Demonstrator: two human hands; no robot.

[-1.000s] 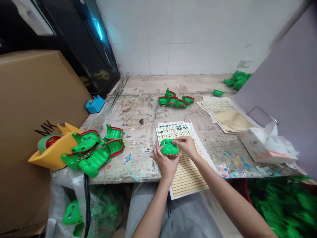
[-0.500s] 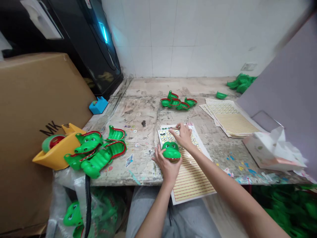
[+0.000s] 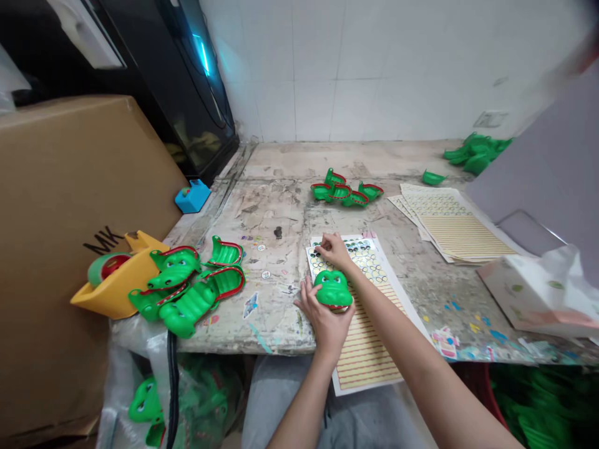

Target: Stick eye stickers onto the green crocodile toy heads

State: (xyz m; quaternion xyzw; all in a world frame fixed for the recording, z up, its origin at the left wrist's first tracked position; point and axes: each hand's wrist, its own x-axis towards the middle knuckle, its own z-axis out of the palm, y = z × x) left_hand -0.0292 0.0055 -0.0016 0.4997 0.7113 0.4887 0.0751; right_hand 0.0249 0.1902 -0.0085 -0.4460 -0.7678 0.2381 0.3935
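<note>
One grip (image 3: 329,321) cupping crocodile (image 3: 333,289), another grip (image 3: 335,251) at stickers (image 3: 373,269)

Grn croc (image 3: 333,288) w/ red mouth edge & wht teeth, yel sheet (image 3: 369,357) w/ red stripes & dark-ringed circles, grn shells (image 3: 340,193) w/ red rims, yel holder (image 3: 115,292), brn carton (image 3: 60,237) w/ blk letters, wht tissue box (image 3: 528,302) w/ grn leaves

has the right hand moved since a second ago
Yes. Against the sticker sheet beneath, the right hand has moved up and left in view, from the green crocodile head's eye toward the sheet's top left corner.
</note>
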